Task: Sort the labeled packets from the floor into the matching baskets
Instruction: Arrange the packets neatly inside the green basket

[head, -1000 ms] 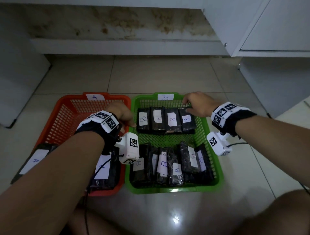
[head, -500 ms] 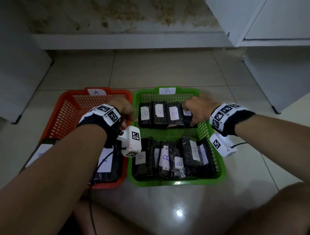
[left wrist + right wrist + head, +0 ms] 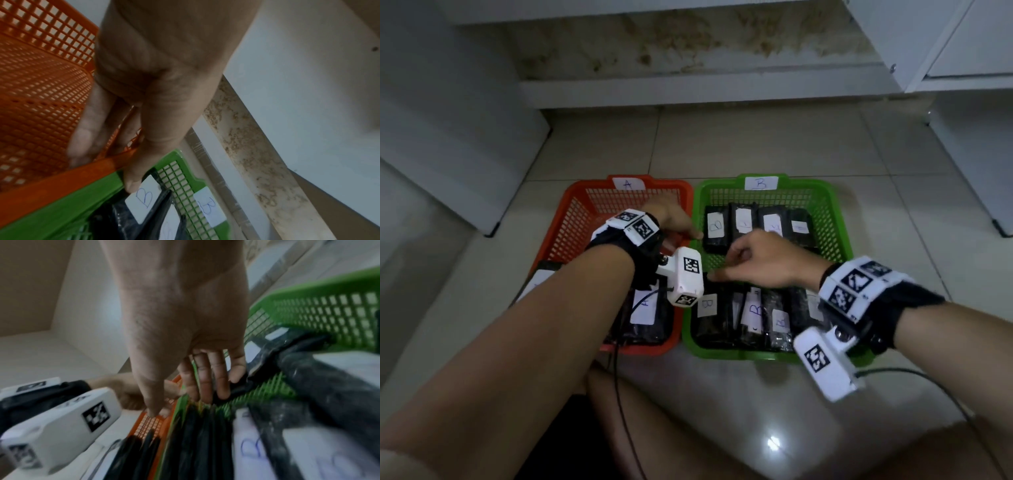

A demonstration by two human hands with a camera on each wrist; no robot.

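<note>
1. Over the green basket point(image 3: 839, 219), the right hand point(image 3: 763, 260) hovers between the far row of packets point(image 3: 756, 226) and the near row point(image 3: 746, 315), its fingers point(image 3: 207, 378) loosely straight and grasping nothing; the fingertips point toward the basket's left wall.
2. At that same left wall, the left hand point(image 3: 671, 219) reaches across the orange basket point(image 3: 571, 219). Its thumb tip rests at the green rim beside the leftmost far packet point(image 3: 144, 199); the other fingers point(image 3: 86, 129) lie straight inside the orange basket. This grip also carries nothing.
3. Every packet I can see sits in a basket: B labels in the green one, an A packet point(image 3: 643, 308) at the orange one's near end. No packet shows on the floor.
4. Packets in both green rows lie with their long axis running from the basket's near edge to its far edge, labels up.
5. Judged from this, the near row's left end lies just below the right fingertips, so the right hand is nearer to it; the left hand is nearer to the far row's left end.
</note>
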